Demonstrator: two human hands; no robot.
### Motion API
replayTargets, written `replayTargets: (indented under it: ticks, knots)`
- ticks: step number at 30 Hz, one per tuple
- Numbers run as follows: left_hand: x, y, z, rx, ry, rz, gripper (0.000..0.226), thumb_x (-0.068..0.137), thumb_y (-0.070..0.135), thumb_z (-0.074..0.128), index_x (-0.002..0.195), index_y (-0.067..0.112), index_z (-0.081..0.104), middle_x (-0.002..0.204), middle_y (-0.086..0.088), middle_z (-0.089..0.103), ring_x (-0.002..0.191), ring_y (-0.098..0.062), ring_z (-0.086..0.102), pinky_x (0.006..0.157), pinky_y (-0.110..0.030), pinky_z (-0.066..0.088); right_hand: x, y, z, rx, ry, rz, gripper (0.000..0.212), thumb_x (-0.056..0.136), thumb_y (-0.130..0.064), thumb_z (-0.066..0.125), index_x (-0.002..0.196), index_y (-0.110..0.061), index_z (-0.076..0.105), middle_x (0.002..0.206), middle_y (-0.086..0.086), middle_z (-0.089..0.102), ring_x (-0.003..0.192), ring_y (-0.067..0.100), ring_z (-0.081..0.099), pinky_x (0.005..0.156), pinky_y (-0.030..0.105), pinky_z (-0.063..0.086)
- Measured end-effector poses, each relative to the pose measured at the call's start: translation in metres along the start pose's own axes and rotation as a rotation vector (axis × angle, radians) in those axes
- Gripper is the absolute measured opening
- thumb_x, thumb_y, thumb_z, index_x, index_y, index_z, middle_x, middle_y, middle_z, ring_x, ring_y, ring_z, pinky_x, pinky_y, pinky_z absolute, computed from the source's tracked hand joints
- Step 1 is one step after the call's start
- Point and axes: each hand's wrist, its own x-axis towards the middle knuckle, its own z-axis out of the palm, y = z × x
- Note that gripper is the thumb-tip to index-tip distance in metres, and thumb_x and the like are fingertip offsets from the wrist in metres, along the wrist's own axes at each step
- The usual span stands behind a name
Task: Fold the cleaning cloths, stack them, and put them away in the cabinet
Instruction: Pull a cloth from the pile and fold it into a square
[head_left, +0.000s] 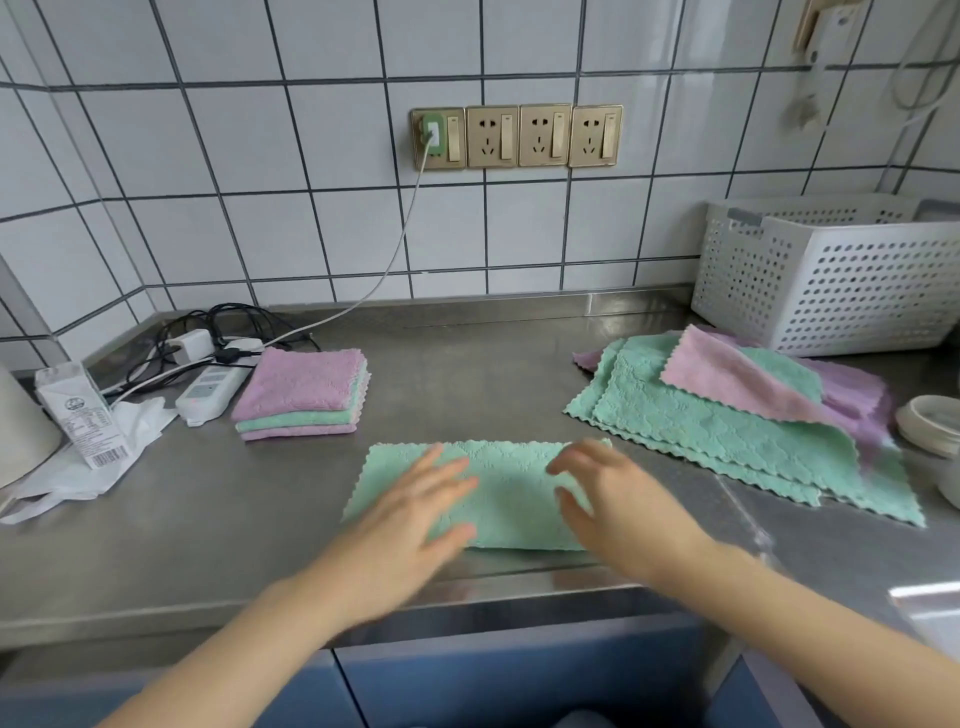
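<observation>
While both hands press flat, step in hand: smoothing a half-folded green cloth (498, 493) before what looks like the next fold.
Green cloth: lies as a wide band on the steel table (467, 374), near its front edge, straight ahead of the person; likely placed there so both hands reach it evenly.
Left hand (410, 514): palm down on the cloth's left part, fingers (447, 473) spread apart and extended, gripping nothing; the flat spread suits pressing out creases.
Right hand (618, 504): on the cloth's right part, fingers (571, 457) slightly curled and apart, not visibly pinching the fabric; blur makes a light pinch hard to rule out.
Folded stack (304, 395): purple, green and purple cloths squared up, well to the left of the working cloth, just beside a power strip (210, 389); kept apart so finished pieces stay tidy.
Unfolded pile (743, 421): green and purple cloths overlapping loosely at right, in front of a white perforated basket (831, 275), within easy reach of the right hand.
Progress: judged early to middle; several cloths are unfolded and nothing is put away.
Cabinet: blue fronts (467, 680) show below the table edge; whether that is the target cabinet I cannot tell.
Risk: a skewed fold would make the stack lean.
</observation>
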Motion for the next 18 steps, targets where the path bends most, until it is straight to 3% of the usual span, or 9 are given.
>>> replayTargets:
  ticks: [2, 5, 10, 14, 18]
  knots:
    - [-0.009, 0.011, 0.008, 0.151, -0.243, 0.049, 0.069, 0.089, 0.064, 0.024, 0.150, 0.034, 0.013, 0.153, 0.026, -0.012, 0.136, 0.005, -0.030, 0.116, -0.024, -0.010, -0.011, -0.013, 0.016, -0.015, -0.024, -0.193, 0.032, 0.091, -0.021, 0.044, 0.116, -0.014, 0.062, 0.117, 0.001, 0.060, 0.104, 0.021, 0.059, 0.092, 0.026, 0.045]
    - [-0.021, 0.005, 0.012, 0.203, -0.347, -0.007, 0.084, 0.075, 0.076, 0.005, 0.150, 0.038, -0.002, 0.152, 0.026, -0.023, 0.133, 0.005, -0.036, 0.118, -0.029, -0.013, -0.025, -0.013, 0.031, -0.003, -0.087, -0.299, 0.034, 0.091, -0.023, 0.039, 0.115, -0.016, 0.063, 0.117, 0.000, 0.062, 0.105, 0.020, 0.060, 0.092, 0.031, 0.049]
    - [-0.045, -0.020, 0.009, 0.248, -0.329, -0.059, 0.079, 0.073, 0.079, 0.001, 0.144, 0.047, -0.010, 0.149, 0.030, -0.024, 0.133, 0.009, -0.033, 0.114, -0.026, -0.016, -0.043, 0.005, 0.029, -0.050, -0.042, -0.294, 0.034, 0.091, -0.021, 0.041, 0.116, -0.022, 0.064, 0.119, -0.008, 0.062, 0.103, 0.012, 0.061, 0.088, 0.024, 0.051]
    - [-0.064, -0.036, 0.001, 0.272, -0.279, -0.165, 0.079, 0.073, 0.079, 0.000, 0.142, 0.045, -0.016, 0.148, 0.027, -0.027, 0.132, 0.010, -0.032, 0.115, -0.022, -0.014, -0.055, 0.022, 0.019, -0.074, -0.019, -0.246, 0.031, 0.085, -0.016, 0.050, 0.110, -0.024, 0.067, 0.114, -0.011, 0.065, 0.098, 0.008, 0.063, 0.081, 0.020, 0.053]
    - [-0.068, -0.039, -0.001, 0.282, -0.233, -0.277, 0.106, 0.059, 0.088, -0.014, 0.148, 0.031, -0.013, 0.152, 0.018, -0.024, 0.140, -0.003, -0.024, 0.116, -0.027, -0.010, -0.055, 0.035, 0.013, -0.096, 0.007, -0.218, 0.016, 0.087, -0.021, 0.057, 0.099, -0.023, 0.068, 0.103, -0.011, 0.065, 0.091, 0.011, 0.063, 0.072, 0.025, 0.055]
